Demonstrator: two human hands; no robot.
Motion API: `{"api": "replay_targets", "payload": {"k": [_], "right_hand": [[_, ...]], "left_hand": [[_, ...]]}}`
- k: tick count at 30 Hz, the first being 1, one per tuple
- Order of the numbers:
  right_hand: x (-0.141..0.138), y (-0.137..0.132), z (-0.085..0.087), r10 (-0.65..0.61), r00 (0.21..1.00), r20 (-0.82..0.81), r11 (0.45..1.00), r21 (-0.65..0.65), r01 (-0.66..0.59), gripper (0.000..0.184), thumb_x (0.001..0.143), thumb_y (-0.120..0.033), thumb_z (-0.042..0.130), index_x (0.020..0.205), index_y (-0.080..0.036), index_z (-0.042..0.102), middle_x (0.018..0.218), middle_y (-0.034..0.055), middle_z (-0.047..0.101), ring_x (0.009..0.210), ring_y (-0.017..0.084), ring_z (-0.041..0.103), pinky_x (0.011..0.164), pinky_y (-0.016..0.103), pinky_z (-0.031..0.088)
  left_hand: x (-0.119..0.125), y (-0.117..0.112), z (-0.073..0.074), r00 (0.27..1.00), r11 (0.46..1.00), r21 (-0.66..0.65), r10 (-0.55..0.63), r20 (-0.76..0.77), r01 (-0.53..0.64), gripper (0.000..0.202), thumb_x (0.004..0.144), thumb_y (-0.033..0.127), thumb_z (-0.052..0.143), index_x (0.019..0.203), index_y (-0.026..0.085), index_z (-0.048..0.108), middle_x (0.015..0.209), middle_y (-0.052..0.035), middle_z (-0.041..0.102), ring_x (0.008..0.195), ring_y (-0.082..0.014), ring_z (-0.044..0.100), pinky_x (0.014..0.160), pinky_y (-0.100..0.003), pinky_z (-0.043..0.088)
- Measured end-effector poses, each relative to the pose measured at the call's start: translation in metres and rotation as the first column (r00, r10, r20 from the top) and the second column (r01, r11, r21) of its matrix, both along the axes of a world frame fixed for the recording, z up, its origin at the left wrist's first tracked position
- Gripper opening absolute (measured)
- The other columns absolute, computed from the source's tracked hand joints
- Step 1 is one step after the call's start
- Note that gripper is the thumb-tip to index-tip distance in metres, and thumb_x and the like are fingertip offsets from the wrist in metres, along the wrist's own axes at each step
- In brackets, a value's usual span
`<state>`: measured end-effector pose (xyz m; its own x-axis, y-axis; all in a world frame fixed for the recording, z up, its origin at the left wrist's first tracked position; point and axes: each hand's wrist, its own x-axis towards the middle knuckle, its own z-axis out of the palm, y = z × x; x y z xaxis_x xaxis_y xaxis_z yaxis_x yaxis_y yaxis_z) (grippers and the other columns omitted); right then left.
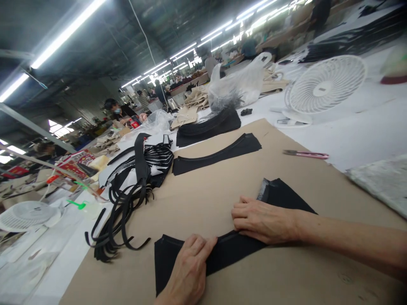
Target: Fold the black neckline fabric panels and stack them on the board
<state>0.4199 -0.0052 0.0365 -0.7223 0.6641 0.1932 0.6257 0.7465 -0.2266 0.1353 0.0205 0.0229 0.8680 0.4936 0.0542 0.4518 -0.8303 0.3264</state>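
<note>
A curved black fabric piece [227, 250] lies on the brown board in front of me, its far right end showing a greyish edge strip. My left hand [190, 266] is closed on the piece's upper edge, left of the middle, with fingers bent and thumb against them. Farther right, my right hand [265, 219] has its fingers pressed together on the same edge. Its fingertips point left, and the palm hides part of the cloth. Beyond my hands lies a similar black piece [219, 154], flat, with a stack of black pieces [210, 127] behind it.
Black strips [122, 216] lie tangled on the board's [203, 203] left side. Pink-handled thread snips [305, 154] rest near its right edge. A white fan [327, 84] and a plastic bag [235, 87] stand behind. Another fan [30, 215] is at left; a co-worker [119, 112] sits farther back.
</note>
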Motion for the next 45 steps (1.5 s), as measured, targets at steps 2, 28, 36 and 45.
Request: {"api": "replay_targets", "payload": {"k": [2, 28, 36, 45], "right_hand": [[0.002, -0.001, 0.001, 0.001, 1.000, 0.000, 1.000, 0.005, -0.001, 0.012, 0.093, -0.019, 0.048, 0.082, -0.019, 0.052, 0.087, 0.0013, 0.058, 0.081, 0.016, 0.051, 0.075, 0.034, 0.030], [0.008, -0.005, -0.009, 0.029, 1.000, -0.005, 0.983, 0.180, -0.028, 0.010, 0.092, -0.018, 0.047, 0.082, -0.019, 0.051, 0.083, 0.0020, 0.058, 0.074, 0.017, 0.048, 0.072, 0.035, 0.026], [0.015, -0.004, -0.005, -0.027, 1.000, 0.004, 0.991, 0.134, 0.027, 0.016, 0.087, -0.030, 0.063, 0.082, -0.019, 0.053, 0.085, 0.0014, 0.059, 0.080, 0.018, 0.051, 0.073, 0.035, 0.027], [0.009, -0.022, 0.008, -0.153, 0.988, 0.019, 0.987, -0.047, 0.154, 0.026, 0.079, -0.039, 0.070, 0.082, -0.018, 0.056, 0.084, 0.0025, 0.061, 0.080, 0.020, 0.054, 0.077, 0.037, 0.031]], "left_hand": [[0.004, -0.002, 0.003, 0.999, 1.000, 0.016, 0.010, -0.030, -0.009, 0.064, 0.083, 0.000, 0.033, 0.143, 0.022, 0.039, 0.097, -0.0074, 0.058, 0.091, -0.0212, 0.052, 0.085, -0.038, 0.051], [0.052, -0.029, -0.003, 1.000, 0.976, 0.218, 0.017, 0.014, -0.019, 0.054, 0.083, 0.002, 0.036, 0.136, 0.011, 0.045, 0.096, -0.0098, 0.062, 0.085, -0.0224, 0.054, 0.075, -0.037, 0.050], [0.061, -0.034, -0.007, 0.991, 0.936, 0.339, 0.050, 0.124, -0.089, 0.051, 0.082, 0.004, 0.040, 0.127, 0.019, 0.057, 0.096, -0.0083, 0.062, 0.087, -0.0218, 0.056, 0.075, -0.036, 0.047], [0.028, -0.009, 0.014, 0.995, 0.980, 0.174, -0.096, 0.017, 0.092, 0.052, 0.083, 0.002, 0.041, 0.123, 0.030, 0.059, 0.116, -0.0042, 0.062, 0.109, -0.0213, 0.054, 0.093, -0.041, 0.041]]}}
